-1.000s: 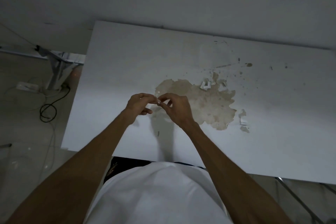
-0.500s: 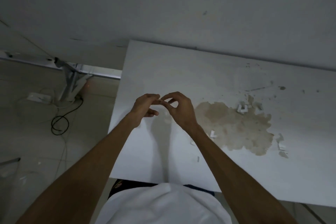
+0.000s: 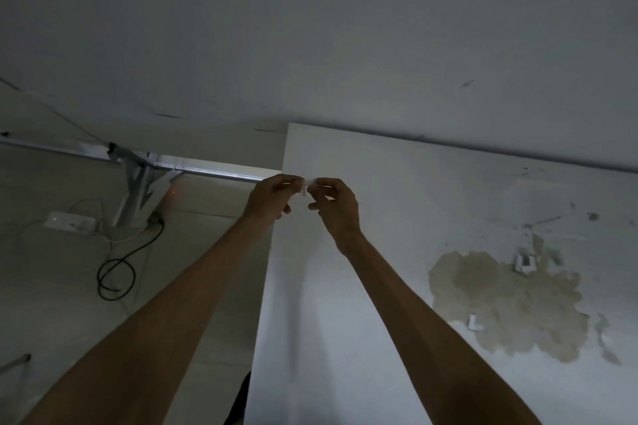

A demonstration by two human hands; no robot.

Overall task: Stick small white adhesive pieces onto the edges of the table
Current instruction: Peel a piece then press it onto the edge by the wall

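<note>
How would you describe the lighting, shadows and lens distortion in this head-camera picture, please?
Head view: dim, flat, greyish light, no glare; both forearms cast soft vertical shadows on the table; the wide lens bows the wall-floor line; the white piece pinched between left hand and right hand is small and soft-edged.

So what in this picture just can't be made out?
- Head view: the white adhesive piece between left hand and right hand; too small and dim to tell its shape or sticky side.
- The table: its right side is cut off by the frame.
- White scraps on the stain: too small.
</note>
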